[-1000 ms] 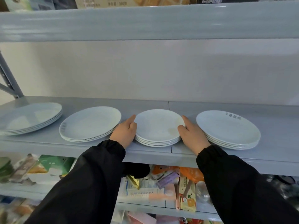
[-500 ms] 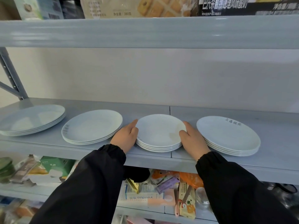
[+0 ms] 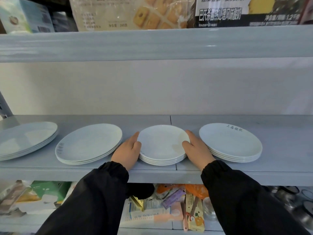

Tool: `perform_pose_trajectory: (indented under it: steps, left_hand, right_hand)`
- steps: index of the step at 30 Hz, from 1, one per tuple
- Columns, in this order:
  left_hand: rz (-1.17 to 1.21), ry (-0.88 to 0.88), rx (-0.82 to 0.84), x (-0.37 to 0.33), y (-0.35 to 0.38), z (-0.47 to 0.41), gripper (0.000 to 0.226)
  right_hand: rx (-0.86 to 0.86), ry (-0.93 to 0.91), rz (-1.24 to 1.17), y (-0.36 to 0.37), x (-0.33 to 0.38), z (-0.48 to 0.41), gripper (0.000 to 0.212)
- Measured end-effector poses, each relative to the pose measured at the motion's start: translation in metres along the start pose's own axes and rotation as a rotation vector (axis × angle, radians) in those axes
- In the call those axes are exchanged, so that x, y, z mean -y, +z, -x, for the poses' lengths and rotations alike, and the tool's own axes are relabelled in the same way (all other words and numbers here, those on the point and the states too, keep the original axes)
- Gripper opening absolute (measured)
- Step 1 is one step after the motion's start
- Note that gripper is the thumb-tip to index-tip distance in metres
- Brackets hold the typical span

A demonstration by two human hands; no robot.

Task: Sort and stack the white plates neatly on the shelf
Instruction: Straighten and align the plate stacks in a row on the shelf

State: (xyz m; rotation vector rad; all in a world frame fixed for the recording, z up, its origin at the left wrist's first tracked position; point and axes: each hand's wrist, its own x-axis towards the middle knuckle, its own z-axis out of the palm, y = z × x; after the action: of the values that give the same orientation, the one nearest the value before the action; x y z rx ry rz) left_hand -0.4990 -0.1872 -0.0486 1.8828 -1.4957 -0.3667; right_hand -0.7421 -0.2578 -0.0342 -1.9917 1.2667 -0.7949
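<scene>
- At the centre of the frame, a middle stack of plates [image 3: 162,145] stands on the grey shelf [image 3: 279,172], close to its front edge. It is smaller than the other stacks.
- The left hand [image 3: 126,154] grips the left side of this stack. Its thumb lies over the rim of the top plate, and the fingers are pressed together along the edge.
- The right hand [image 3: 197,152] grips the right side in the same way, thumb on the top rim and fingers close together against the edge. The fingertips under the stack are hidden.
- At the right of the frame, just beside the right hand, stands a printed stack [image 3: 230,141] of wider plates with dark characters on the top rim.
- Left of centre is a wide stack [image 3: 88,143], near the left hand.
- At the far left edge stands another one, the far-left stack [image 3: 25,138], partly cut off.
- Both arms wear black sleeves [image 3: 94,200].
- Along the top of the frame, a biscuit package [image 3: 132,12] sits on the upper shelf [image 3: 152,44].
- At the bottom, mixed small packets [image 3: 169,209] lie on a lower level.
</scene>
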Motion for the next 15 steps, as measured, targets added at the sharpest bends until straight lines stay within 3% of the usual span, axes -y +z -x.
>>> perform_pose_trajectory:
  steps: [6, 8, 10, 12, 15]
  left_hand:
    - [-0.256, 0.192, -0.055, 0.008, 0.003, 0.002, 0.045]
    - [-0.308, 0.243, -0.015, 0.012, 0.000, 0.002, 0.025]
    - [-0.300, 0.290, 0.065, 0.022, 0.001, -0.003, 0.041]
    - [-0.237, 0.224, 0.108, 0.030, 0.005, -0.013, 0.057]
    - [-0.152, 0.207, 0.123, 0.030, 0.006, -0.014, 0.060]
  right_hand:
    - [-0.011, 0.054, 0.023, -0.001, 0.010, 0.006, 0.036]
    - [-0.014, 0.070, 0.023, 0.000, 0.013, 0.007, 0.036]
    - [-0.028, 0.081, 0.028, 0.001, 0.013, 0.007, 0.046]
    - [-0.035, 0.102, 0.025, 0.002, 0.010, 0.005, 0.058]
    - [-0.034, 0.114, 0.013, 0.001, 0.010, 0.006, 0.061]
